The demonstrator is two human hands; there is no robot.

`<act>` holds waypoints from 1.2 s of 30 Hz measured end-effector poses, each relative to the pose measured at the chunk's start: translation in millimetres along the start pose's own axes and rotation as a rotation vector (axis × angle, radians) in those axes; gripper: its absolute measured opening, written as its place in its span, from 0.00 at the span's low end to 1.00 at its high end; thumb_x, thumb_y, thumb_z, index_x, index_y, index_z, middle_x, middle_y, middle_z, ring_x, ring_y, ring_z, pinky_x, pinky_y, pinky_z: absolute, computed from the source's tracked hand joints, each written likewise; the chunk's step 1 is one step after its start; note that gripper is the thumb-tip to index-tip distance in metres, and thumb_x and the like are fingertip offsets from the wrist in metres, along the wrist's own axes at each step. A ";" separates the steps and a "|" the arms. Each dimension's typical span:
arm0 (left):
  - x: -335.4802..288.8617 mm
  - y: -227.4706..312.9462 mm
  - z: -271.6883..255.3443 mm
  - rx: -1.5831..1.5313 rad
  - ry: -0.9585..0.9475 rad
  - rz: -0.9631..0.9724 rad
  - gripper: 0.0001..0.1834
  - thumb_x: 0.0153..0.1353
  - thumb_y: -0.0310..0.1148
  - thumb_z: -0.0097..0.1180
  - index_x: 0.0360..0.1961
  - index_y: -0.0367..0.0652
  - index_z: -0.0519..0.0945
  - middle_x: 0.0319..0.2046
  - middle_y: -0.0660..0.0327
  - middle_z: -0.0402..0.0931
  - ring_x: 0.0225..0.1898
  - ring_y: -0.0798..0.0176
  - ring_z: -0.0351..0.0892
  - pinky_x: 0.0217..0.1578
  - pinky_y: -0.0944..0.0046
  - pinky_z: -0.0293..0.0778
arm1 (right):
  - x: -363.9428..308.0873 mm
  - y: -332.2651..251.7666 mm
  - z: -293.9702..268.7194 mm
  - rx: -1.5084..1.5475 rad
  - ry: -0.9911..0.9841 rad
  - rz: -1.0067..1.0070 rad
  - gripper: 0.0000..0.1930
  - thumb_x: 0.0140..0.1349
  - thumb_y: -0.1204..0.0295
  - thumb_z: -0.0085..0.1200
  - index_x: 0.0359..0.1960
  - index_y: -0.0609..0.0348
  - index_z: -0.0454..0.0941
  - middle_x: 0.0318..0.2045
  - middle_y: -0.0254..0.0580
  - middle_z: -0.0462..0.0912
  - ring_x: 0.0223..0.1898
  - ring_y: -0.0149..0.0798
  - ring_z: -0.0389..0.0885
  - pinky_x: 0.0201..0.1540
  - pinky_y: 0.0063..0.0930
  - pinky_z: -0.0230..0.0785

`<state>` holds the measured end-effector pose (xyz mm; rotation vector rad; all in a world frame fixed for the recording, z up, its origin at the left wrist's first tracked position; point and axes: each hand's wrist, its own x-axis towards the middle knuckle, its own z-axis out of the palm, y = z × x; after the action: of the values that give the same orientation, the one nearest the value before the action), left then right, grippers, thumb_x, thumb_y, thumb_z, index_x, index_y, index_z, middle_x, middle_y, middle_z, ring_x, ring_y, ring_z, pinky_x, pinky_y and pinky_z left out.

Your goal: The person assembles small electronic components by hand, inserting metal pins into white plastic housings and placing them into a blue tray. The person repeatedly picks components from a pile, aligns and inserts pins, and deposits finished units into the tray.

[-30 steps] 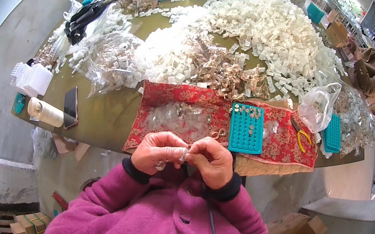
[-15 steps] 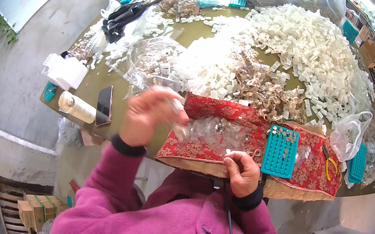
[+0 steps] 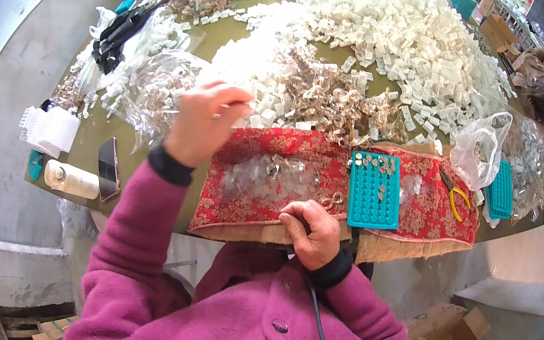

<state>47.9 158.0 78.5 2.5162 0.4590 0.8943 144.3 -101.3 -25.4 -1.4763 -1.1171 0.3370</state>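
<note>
Nearest me, my right hand [image 3: 310,232] rests curled at the near edge of the red cloth [image 3: 267,201], fingers together; I cannot tell what it pinches. Right of it lies the teal tray [image 3: 374,191]. Beyond the cloth's left end, my left hand [image 3: 202,122] pinches a small clear piece [image 3: 245,105] before the white heap [image 3: 401,42].

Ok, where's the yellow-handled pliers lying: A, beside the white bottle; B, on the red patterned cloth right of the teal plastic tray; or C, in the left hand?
B: the yellow-handled pliers lie on the red patterned cloth, right of the teal plastic tray.
</note>
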 end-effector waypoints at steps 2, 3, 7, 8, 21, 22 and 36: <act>3.9 22.0 31.5 -0.052 -0.154 0.084 0.09 0.59 0.25 0.66 0.41 0.40 0.87 0.35 0.54 0.84 0.37 0.50 0.86 0.40 0.57 0.81 | -1.0 2.8 1.1 0.003 0.013 -0.075 0.04 0.65 0.79 0.66 0.39 0.62 0.83 0.30 0.44 0.83 0.29 0.41 0.83 0.34 0.33 0.75; 3.1 31.3 44.5 -0.089 -0.232 0.104 0.09 0.58 0.24 0.67 0.41 0.38 0.87 0.35 0.54 0.84 0.38 0.55 0.86 0.41 0.59 0.80 | -1.5 4.2 1.0 -0.006 0.026 -0.105 0.04 0.64 0.79 0.66 0.39 0.62 0.83 0.30 0.45 0.83 0.30 0.43 0.84 0.34 0.33 0.75; -7.5 48.4 81.6 -0.119 -0.480 0.288 0.18 0.50 0.24 0.70 0.44 0.44 0.86 0.41 0.55 0.81 0.47 0.46 0.81 0.47 0.50 0.78 | -8.8 5.0 -4.9 -0.018 -0.037 -0.112 0.05 0.62 0.78 0.66 0.38 0.62 0.81 0.33 0.49 0.84 0.35 0.53 0.85 0.39 0.41 0.78; -10.9 47.4 86.2 -0.089 -0.462 0.337 0.17 0.50 0.25 0.69 0.44 0.44 0.85 0.40 0.55 0.80 0.47 0.46 0.80 0.48 0.51 0.78 | -9.0 5.6 -4.8 -0.028 -0.032 -0.121 0.06 0.61 0.78 0.66 0.38 0.61 0.81 0.32 0.49 0.84 0.35 0.54 0.85 0.38 0.42 0.78; -42.7 56.2 64.9 -0.017 -0.291 0.282 0.07 0.58 0.25 0.65 0.38 0.40 0.81 0.36 0.53 0.80 0.42 0.45 0.82 0.44 0.49 0.79 | -3.8 -17.2 -14.1 -0.187 0.294 -0.286 0.12 0.60 0.80 0.67 0.46 0.60 0.83 0.42 0.44 0.85 0.43 0.50 0.83 0.49 0.44 0.77; -48.8 60.8 59.5 -0.051 -0.290 0.253 0.07 0.58 0.25 0.65 0.38 0.40 0.81 0.35 0.52 0.80 0.40 0.44 0.82 0.42 0.49 0.80 | -0.2 -18.9 -20.0 -0.324 0.309 -0.370 0.14 0.59 0.79 0.67 0.46 0.59 0.83 0.43 0.44 0.85 0.46 0.50 0.83 0.52 0.46 0.77; -111.0 79.7 42.9 -0.387 -0.065 -0.046 0.10 0.56 0.20 0.74 0.35 0.37 0.83 0.35 0.57 0.82 0.35 0.63 0.85 0.34 0.65 0.83 | 7.0 -10.3 -8.2 -0.094 0.075 -0.155 0.10 0.59 0.81 0.67 0.41 0.59 0.85 0.37 0.44 0.85 0.38 0.48 0.85 0.42 0.39 0.78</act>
<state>7.0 29.2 30.9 2.1655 0.2883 0.7942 149.5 -102.5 -11.4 -1.4616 -1.1923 0.1214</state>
